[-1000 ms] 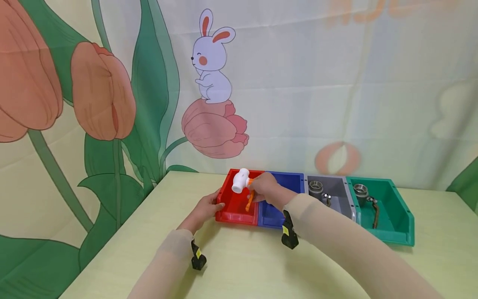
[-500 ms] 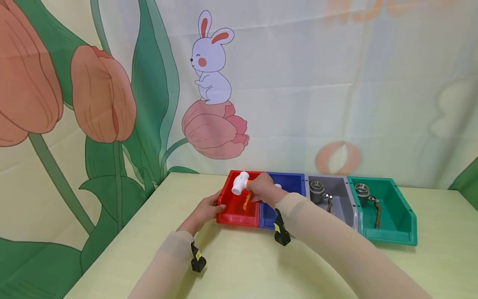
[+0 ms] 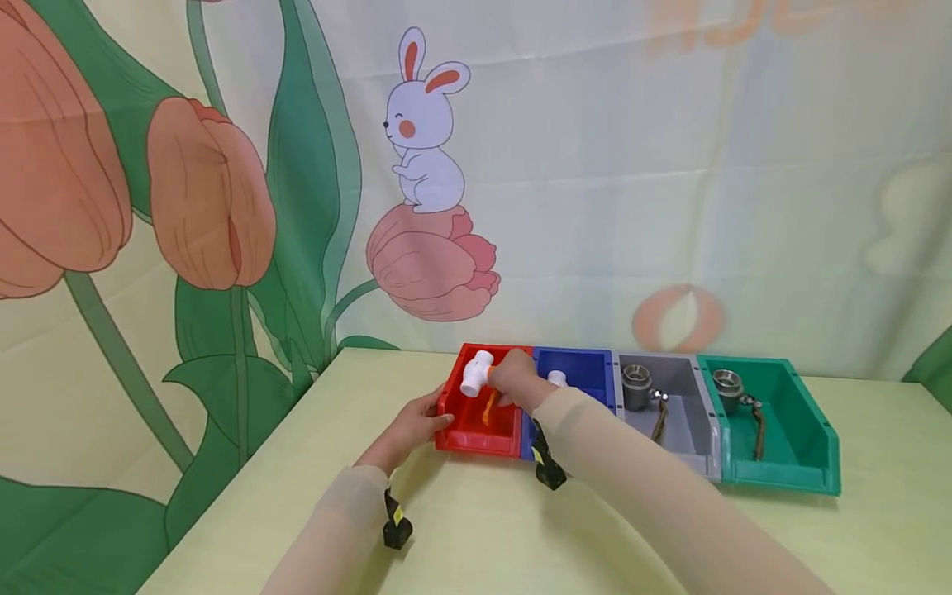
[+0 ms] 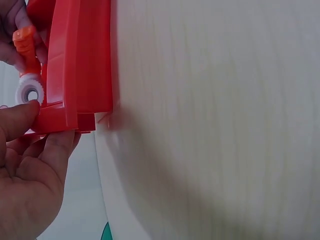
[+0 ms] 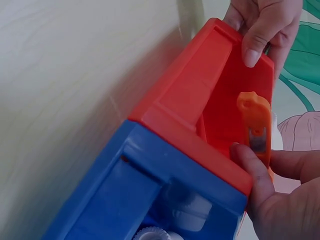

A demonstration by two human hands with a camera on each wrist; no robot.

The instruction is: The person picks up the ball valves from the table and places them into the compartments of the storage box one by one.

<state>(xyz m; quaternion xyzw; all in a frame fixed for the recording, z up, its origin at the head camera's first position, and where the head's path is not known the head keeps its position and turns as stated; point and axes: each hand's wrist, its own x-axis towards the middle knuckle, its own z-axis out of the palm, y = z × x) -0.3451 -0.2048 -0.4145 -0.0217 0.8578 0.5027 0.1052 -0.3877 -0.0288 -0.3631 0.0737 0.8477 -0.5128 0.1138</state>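
Note:
My right hand [image 3: 518, 378] pinches the orange handle [image 5: 257, 120] of a white plastic ball valve [image 3: 477, 374] between thumb and fingers. The valve is over the red bin [image 3: 476, 444]; whether it touches the bin's floor cannot be told. My left hand [image 3: 411, 427] grips the red bin's left side wall, its thumb inside and its fingers outside, as the left wrist view shows. Part of a second white plastic piece [image 3: 556, 378] shows in the blue bin [image 3: 580, 357], partly hidden by my right arm.
A grey bin [image 3: 680, 380] and a green bin [image 3: 788, 478] continue the row to the right. A metal ball valve [image 3: 636, 387] lies in the grey one, another metal valve [image 3: 728, 386] in the green. A printed cloth [image 3: 558, 165] hangs behind the pale table [image 3: 476, 529].
My right hand has shifted slightly left with the ball valve, bringing the white piece in the blue bin into view. The left hand keeps its grip on the red bin.

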